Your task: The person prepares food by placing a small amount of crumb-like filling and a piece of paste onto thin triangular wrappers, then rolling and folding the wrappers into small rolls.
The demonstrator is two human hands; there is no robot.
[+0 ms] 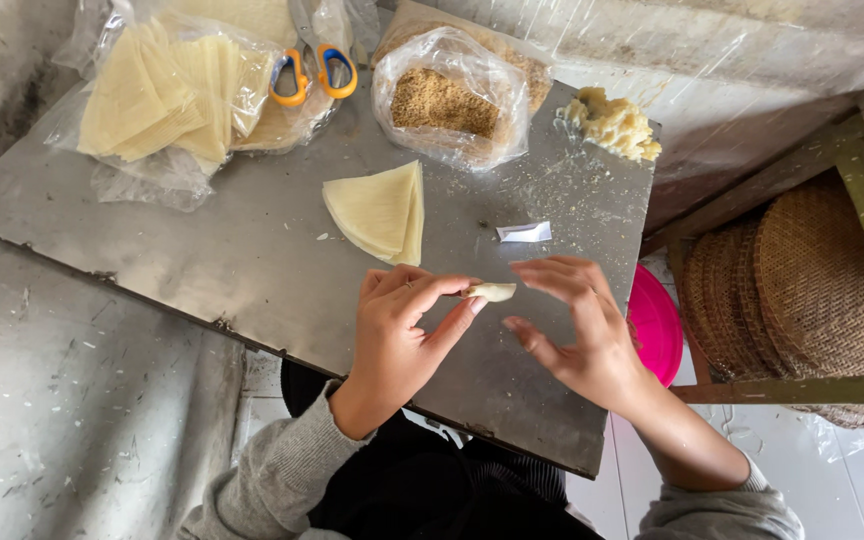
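Observation:
My left hand (pixel 404 325) pinches a small pale folded dough piece (pixel 492 292) between thumb and fingertips above the metal table (pixel 202 250). My right hand (pixel 577 325) hovers just right of that piece with fingers spread and curled, holding nothing. A stack of triangular pale wrappers (pixel 380 210) lies on the table just beyond my hands. Further back sit a clear bag of brown crumbs (pixel 447 100) and a lump of yellowish filling (pixel 614 124).
A plastic bag of square wrappers (pixel 167 95) lies at the back left with orange-and-blue-handled scissors (pixel 312 70) on it. A small white paper scrap (pixel 524 232) lies near the filling. A pink dish (pixel 657 325) and woven trays (pixel 802 285) sit lower right, off the table.

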